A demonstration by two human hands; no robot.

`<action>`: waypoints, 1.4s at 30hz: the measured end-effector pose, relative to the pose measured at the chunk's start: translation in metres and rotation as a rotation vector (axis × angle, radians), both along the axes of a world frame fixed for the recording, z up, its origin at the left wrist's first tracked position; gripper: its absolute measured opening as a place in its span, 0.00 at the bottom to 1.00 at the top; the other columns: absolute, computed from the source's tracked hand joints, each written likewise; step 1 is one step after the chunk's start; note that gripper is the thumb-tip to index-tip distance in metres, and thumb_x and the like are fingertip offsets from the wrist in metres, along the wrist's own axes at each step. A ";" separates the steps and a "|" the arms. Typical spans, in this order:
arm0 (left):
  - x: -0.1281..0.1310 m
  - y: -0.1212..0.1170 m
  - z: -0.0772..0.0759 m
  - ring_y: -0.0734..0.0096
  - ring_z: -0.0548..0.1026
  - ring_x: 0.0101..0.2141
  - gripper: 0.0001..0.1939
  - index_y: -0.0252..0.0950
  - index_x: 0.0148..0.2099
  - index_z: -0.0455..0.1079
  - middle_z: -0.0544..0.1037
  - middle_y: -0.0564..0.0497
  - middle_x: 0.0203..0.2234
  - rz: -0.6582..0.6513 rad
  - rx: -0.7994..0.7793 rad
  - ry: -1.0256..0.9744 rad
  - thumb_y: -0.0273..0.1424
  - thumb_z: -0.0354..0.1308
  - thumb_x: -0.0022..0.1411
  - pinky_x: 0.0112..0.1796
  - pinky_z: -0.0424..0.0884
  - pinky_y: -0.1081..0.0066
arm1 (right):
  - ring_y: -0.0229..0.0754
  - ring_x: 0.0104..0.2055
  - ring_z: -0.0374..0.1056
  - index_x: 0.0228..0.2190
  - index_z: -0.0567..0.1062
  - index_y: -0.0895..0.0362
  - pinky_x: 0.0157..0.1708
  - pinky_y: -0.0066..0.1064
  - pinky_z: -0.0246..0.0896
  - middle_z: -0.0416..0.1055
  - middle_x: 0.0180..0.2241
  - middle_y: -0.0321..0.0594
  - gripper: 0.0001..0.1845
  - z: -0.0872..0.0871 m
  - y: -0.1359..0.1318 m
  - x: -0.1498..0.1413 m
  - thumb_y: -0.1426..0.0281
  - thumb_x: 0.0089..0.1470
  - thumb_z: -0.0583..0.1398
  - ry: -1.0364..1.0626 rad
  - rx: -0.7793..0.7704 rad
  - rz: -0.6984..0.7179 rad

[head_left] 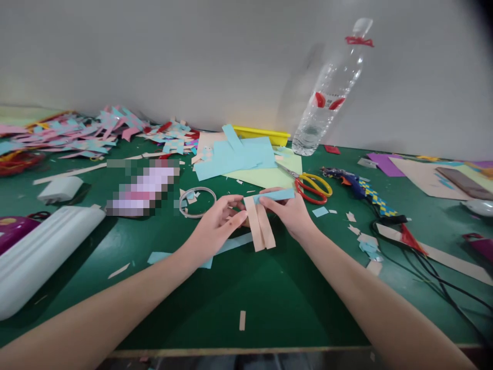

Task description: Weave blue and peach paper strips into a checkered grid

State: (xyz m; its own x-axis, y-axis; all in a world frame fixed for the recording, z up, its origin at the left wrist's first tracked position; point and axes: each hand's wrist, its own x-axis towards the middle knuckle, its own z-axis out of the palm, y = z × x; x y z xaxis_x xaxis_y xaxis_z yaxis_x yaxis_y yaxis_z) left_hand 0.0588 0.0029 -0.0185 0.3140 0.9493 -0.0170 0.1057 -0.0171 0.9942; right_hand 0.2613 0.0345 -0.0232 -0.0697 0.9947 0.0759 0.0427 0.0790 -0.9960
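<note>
Between my two hands, above the green table, are paper strips: two peach strips [259, 228] hang down side by side, and a blue strip [279, 195] crosses their upper end toward the right. My left hand [223, 218] pinches the left edge of the peach strips with thumb and fingers. With its thumb on top, my right hand [287, 210] grips the blue strip where it meets the peach ones; its other fingers are partly hidden behind the paper. More blue strips [234, 243] lie on the table beneath and beside my left hand.
Behind my hands lie red-and-yellow scissors [311, 186], a roll of clear tape [197, 202] and blue paper sheets [239, 156]. A water bottle [327, 92] leans against the wall. Heaped paper strips [77, 131] and a white power strip [46, 257] are left; black cables [435, 272] run right.
</note>
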 end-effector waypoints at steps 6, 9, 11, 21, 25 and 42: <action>-0.012 0.005 0.007 0.64 0.79 0.40 0.22 0.38 0.57 0.65 0.78 0.49 0.40 0.020 0.011 0.027 0.42 0.57 0.65 0.44 0.77 0.61 | 0.40 0.34 0.75 0.33 0.81 0.55 0.37 0.36 0.75 0.78 0.32 0.38 0.10 0.005 -0.013 -0.010 0.64 0.47 0.69 -0.031 -0.046 0.084; -0.018 0.006 0.008 0.65 0.79 0.39 0.22 0.40 0.56 0.67 0.79 0.51 0.38 -0.015 0.062 0.113 0.42 0.60 0.64 0.43 0.77 0.65 | 0.39 0.31 0.73 0.32 0.81 0.55 0.33 0.33 0.75 0.78 0.31 0.38 0.10 0.008 -0.019 -0.016 0.64 0.47 0.69 -0.056 -0.053 0.119; -0.019 0.005 0.009 0.66 0.80 0.37 0.21 0.40 0.54 0.69 0.80 0.51 0.37 -0.034 0.096 0.166 0.42 0.61 0.63 0.40 0.78 0.67 | 0.38 0.31 0.73 0.32 0.81 0.55 0.33 0.33 0.75 0.77 0.31 0.37 0.10 0.010 -0.022 -0.018 0.64 0.47 0.69 -0.036 -0.050 0.139; -0.024 0.007 0.011 0.66 0.80 0.37 0.15 0.40 0.47 0.75 0.81 0.50 0.39 -0.059 0.180 0.225 0.43 0.62 0.63 0.36 0.77 0.72 | 0.37 0.32 0.75 0.32 0.81 0.55 0.35 0.31 0.75 0.78 0.30 0.36 0.10 0.012 -0.028 -0.025 0.63 0.47 0.69 0.061 -0.104 0.147; -0.026 0.009 0.012 0.65 0.80 0.37 0.16 0.40 0.49 0.75 0.81 0.49 0.39 -0.048 0.207 0.277 0.43 0.60 0.63 0.34 0.77 0.71 | 0.38 0.30 0.75 0.30 0.80 0.56 0.35 0.32 0.75 0.78 0.28 0.36 0.11 0.012 -0.027 -0.024 0.62 0.47 0.69 0.072 -0.125 0.174; -0.025 0.006 0.014 0.66 0.79 0.36 0.18 0.42 0.52 0.75 0.81 0.50 0.39 -0.053 0.259 0.293 0.44 0.59 0.64 0.34 0.76 0.73 | 0.36 0.29 0.74 0.28 0.79 0.57 0.35 0.31 0.73 0.78 0.27 0.36 0.13 0.006 -0.026 -0.023 0.60 0.47 0.69 0.163 -0.133 0.191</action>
State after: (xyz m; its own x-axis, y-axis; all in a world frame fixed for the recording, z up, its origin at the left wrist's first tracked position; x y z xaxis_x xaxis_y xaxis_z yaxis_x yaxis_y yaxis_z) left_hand 0.0341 0.0090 -0.0041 0.3798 0.9166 0.1252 0.3765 -0.2767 0.8841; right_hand 0.2384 0.0084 -0.0171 -0.2540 0.9668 -0.0286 -0.1221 -0.0614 -0.9906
